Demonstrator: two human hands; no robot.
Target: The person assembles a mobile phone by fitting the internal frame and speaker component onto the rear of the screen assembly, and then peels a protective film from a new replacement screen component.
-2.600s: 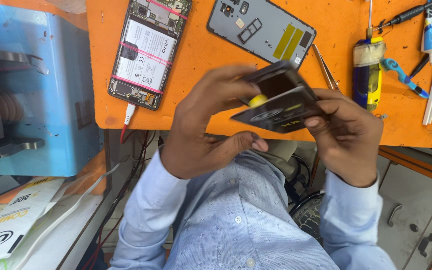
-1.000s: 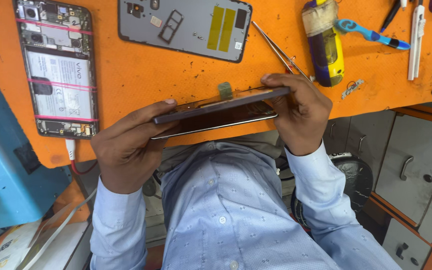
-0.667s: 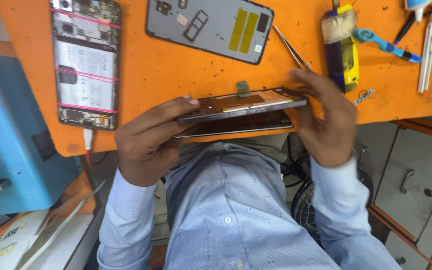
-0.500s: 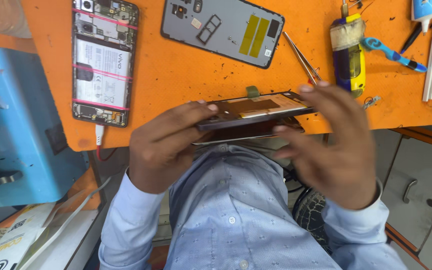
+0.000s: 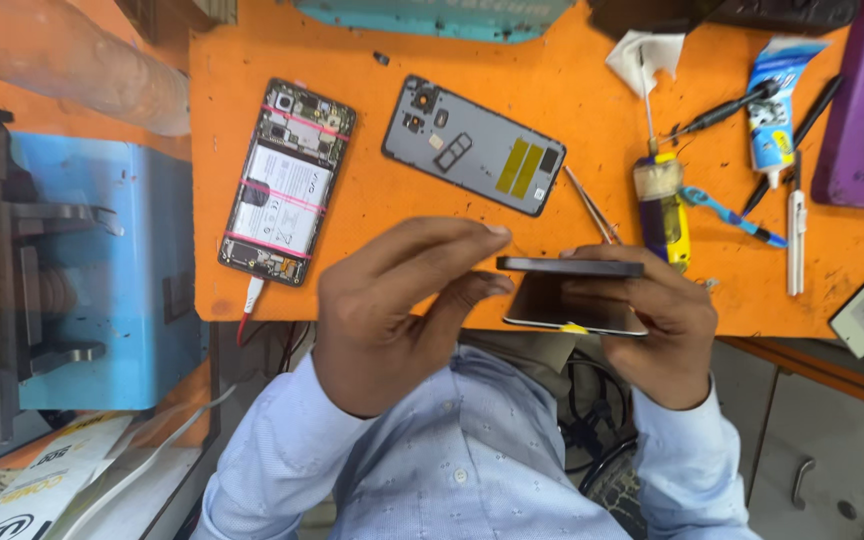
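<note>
Right hand (image 5: 652,325) curled closed around a dark phone frame (image 5: 570,266) and the screen panel (image 5: 574,304) parted beneath it, held edge-on just above the near rim of the orange workbench (image 5: 372,215); left hand (image 5: 392,310) loosely open, fingertips at the frame's left end, holding nothing. On the bench: opened phone (image 5: 287,185) with battery exposed, grey back cover (image 5: 474,146), tweezers (image 5: 589,205), yellow-handled tool (image 5: 660,195), glue tube (image 5: 774,105); blue machine (image 5: 92,270) at left. Against half a second earlier, the left fingers have slid off the frame.
</note>
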